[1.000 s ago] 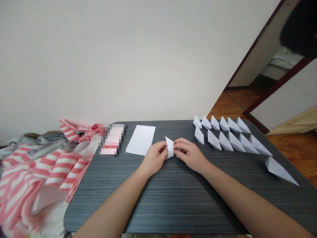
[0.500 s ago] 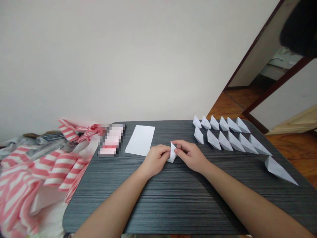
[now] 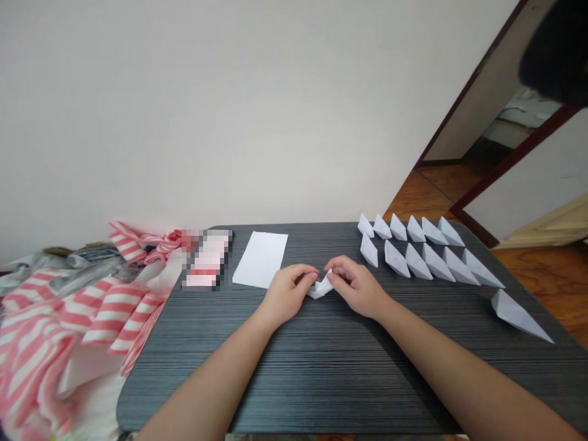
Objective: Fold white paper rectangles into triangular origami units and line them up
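A small folded white paper boat (image 3: 321,288) is held between my two hands over the middle of the dark table (image 3: 294,373). My left hand (image 3: 290,294) pinches its left end between thumb and fingers. On the other side, my right hand (image 3: 356,286) grips the right tip, thumb against forefinger. The paper dips in the middle and rises toward each hand; its ends are partly hidden by my fingers. Beside my left hand lies a flat stack of white paper (image 3: 261,258).
Several finished paper boats (image 3: 418,260) stand in two rows at the right, with one larger boat (image 3: 519,315) nearer me. A blurred-out phone-like object (image 3: 209,260) lies at the left. Striped red-and-white cloth (image 3: 92,312) is heaped beyond the left edge. A wall (image 3: 275,110) rises behind.
My hands have drawn slightly apart. The paper between them has gone from a tall upright point to a wider, lower shape with its ends pulled outward.
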Demonstrator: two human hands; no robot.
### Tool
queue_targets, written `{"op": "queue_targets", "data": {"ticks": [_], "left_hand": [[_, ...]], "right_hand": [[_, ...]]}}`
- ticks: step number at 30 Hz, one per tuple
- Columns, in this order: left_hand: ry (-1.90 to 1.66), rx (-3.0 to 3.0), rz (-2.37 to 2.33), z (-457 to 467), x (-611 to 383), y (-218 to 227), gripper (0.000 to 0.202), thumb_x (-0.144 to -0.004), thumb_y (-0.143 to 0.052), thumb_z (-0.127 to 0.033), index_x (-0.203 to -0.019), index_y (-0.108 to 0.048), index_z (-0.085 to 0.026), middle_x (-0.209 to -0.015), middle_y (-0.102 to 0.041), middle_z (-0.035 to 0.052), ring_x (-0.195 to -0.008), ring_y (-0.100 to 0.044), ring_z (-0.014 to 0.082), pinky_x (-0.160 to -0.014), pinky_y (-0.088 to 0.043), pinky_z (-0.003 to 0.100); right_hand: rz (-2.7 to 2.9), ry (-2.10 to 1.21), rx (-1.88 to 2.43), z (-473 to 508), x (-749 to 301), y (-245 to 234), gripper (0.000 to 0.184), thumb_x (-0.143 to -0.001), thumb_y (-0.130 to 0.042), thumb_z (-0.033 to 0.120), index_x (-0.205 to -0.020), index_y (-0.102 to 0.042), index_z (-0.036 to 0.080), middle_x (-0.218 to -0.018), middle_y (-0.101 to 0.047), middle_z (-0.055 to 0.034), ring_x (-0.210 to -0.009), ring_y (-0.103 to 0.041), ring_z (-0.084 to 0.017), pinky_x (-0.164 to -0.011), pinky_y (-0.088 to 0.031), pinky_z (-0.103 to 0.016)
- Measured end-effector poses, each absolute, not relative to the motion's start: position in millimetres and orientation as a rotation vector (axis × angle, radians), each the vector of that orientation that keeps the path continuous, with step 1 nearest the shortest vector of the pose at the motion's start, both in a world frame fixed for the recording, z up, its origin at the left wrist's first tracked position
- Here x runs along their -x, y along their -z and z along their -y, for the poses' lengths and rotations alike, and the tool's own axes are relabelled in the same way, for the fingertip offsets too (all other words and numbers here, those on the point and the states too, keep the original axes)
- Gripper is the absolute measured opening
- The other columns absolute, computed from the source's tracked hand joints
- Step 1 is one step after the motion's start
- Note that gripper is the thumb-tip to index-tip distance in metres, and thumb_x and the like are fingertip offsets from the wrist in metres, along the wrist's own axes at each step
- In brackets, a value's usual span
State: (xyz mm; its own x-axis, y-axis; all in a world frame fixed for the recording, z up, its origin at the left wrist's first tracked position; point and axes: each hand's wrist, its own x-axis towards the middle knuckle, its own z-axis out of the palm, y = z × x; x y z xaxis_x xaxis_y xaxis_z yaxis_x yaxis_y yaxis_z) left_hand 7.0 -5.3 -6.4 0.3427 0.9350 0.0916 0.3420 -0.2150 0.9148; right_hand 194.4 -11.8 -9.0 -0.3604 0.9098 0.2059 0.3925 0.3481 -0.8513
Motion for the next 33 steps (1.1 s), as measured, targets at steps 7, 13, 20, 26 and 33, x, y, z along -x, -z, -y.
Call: {"op": "queue_targets", "data": {"ticks": [7,13,20,26,33], "left_hand": [[-1.161,-1.523,-1.322,-0.6,-2.2,10.7,0.021,-0.086,-0.046,-0.036,-0.089,-0.055,-0.018,-0.074,-0.059,0.0009,-0.059,-0.051,0.01,-0.058,-0.041,0.022],[-1.007,-1.618,-1.303,1.0,-2.4,10.5,0.027,-0.087,-0.043,-0.041,-0.074,-0.048,-0.018,-0.058,-0.046,-0.0035,-0.054,-0.043,0.0092,-0.053,-0.034,0.022],[-0.902,-1.757,-1.316,4.0,-4.3,10.1,0.028,-0.086,-0.044,-0.042,-0.074,-0.052,-0.018,-0.06,-0.048,-0.003,-0.057,-0.043,0.01,-0.053,-0.031,0.022],[-0.877,-1.786,-1.287,3.2,-4.0,11.0,0.028,-0.087,-0.043,-0.042,-0.075,-0.052,-0.018,-0.061,-0.05,-0.0027,-0.057,-0.044,0.0105,-0.054,-0.032,0.023],[-0.855,-1.822,-1.286,2.3,-4.1,12.1,0.03,-0.087,-0.042,-0.042,-0.074,-0.052,-0.018,-0.061,-0.051,-0.0025,-0.058,-0.046,0.0111,-0.054,-0.032,0.023]], "right_hand": [[1.944,-0.695,1.218,11.3,-197.8,1.4,0.009,-0.09,-0.043,0.025,-0.087,-0.049,0.019,-0.062,-0.049,0.0031,-0.055,-0.048,-0.011,-0.055,-0.036,-0.024],[1.947,-0.433,1.391,1.5,-204.5,1.8,0.01,-0.088,-0.047,0.027,-0.088,-0.055,0.02,-0.07,-0.059,0.0,-0.063,-0.056,-0.015,-0.059,-0.039,-0.025],[2.026,-0.259,1.43,0.8,-203.6,-1.6,0.013,-0.089,-0.046,0.025,-0.089,-0.057,0.019,-0.074,-0.062,-0.0011,-0.069,-0.06,-0.016,-0.06,-0.041,-0.025],[2.101,-0.146,1.379,1.2,-203.2,-5.3,0.014,-0.09,-0.045,0.022,-0.087,-0.058,0.019,-0.083,-0.062,-0.0038,-0.078,-0.059,-0.017,-0.07,-0.043,-0.026],[2.092,-0.06,1.404,-0.1,-204.9,-5.5,0.014,-0.09,-0.044,0.022,-0.086,-0.058,0.018,-0.084,-0.06,-0.0049,-0.079,-0.058,-0.017,-0.073,-0.044,-0.027]]}}
